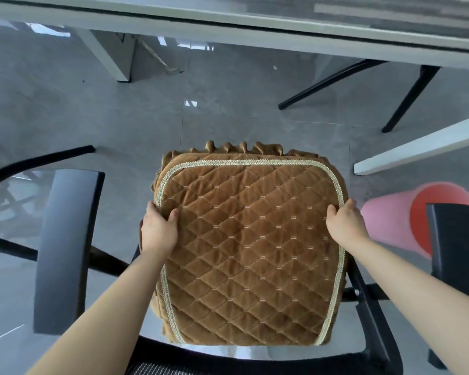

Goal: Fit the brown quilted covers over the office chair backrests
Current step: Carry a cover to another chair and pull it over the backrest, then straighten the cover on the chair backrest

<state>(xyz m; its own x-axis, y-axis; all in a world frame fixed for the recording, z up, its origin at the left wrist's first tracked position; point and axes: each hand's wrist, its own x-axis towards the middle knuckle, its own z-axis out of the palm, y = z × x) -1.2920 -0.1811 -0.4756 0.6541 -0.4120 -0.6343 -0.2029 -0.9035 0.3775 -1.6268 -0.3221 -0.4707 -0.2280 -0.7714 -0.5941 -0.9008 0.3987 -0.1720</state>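
- Below the grey surface (255, 31), on the tiled floor (201, 104), stands a black office chair (374, 328).
- Over it lies the brown quilted cover (249, 247), long axis running away from the person, ruffled edge farthest.
- Left hand (159, 228) pinches its left edge.
- Right hand (343, 223) grips its right edge.

A glossy grey tiled floor (228, 104) reflects bright light. A long pale table (255, 28) with white legs spans the top. Thin black chair legs (406, 98) stand beneath it, and a pink-and-red bin (395, 212) lies at right.
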